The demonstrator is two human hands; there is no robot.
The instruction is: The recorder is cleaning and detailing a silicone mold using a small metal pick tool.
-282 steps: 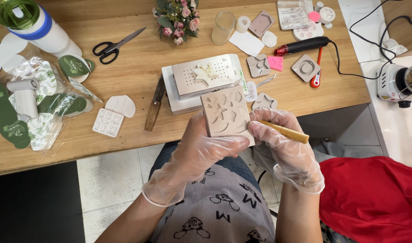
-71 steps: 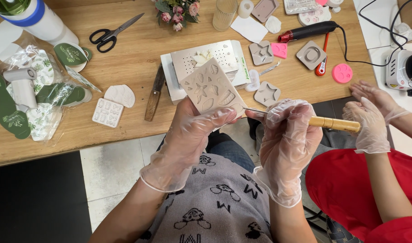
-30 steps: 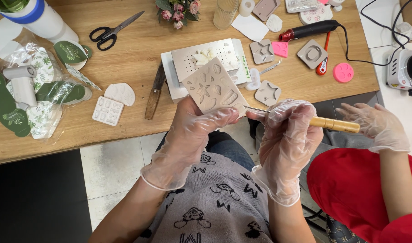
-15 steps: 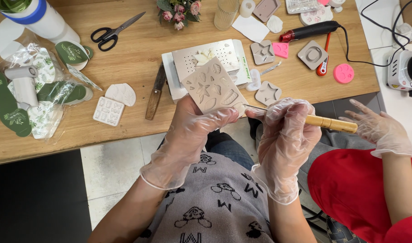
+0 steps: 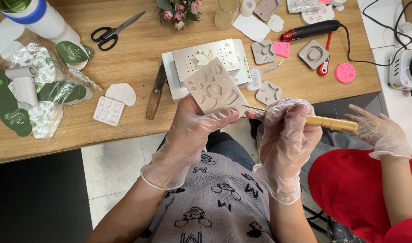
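Observation:
Both my hands wear clear plastic gloves. My left hand (image 5: 194,130) grips a beige silicone mould (image 5: 215,87) with leaf and shell shaped cavities, tilted up over the table's front edge. My right hand (image 5: 285,135) holds a thin tool with a wooden handle (image 5: 330,122); its metal tip points left and touches the mould's lower right edge. Behind the mould sits a white perforated block (image 5: 206,58) with a small pale flower piece on it.
A co-worker's gloved hand (image 5: 379,130) and red sleeve are at the right. On the wooden table (image 5: 138,58) lie scissors (image 5: 113,30), a knife (image 5: 155,92), small moulds (image 5: 109,110), pink moulds (image 5: 345,73), a red-black heat tool (image 5: 312,30), and bagged green-leaf packaging (image 5: 39,90).
The mould has stayed in my left hand and the tool in my right. The co-worker's gloved hand has dropped and drawn back to the right, away from the tool handle.

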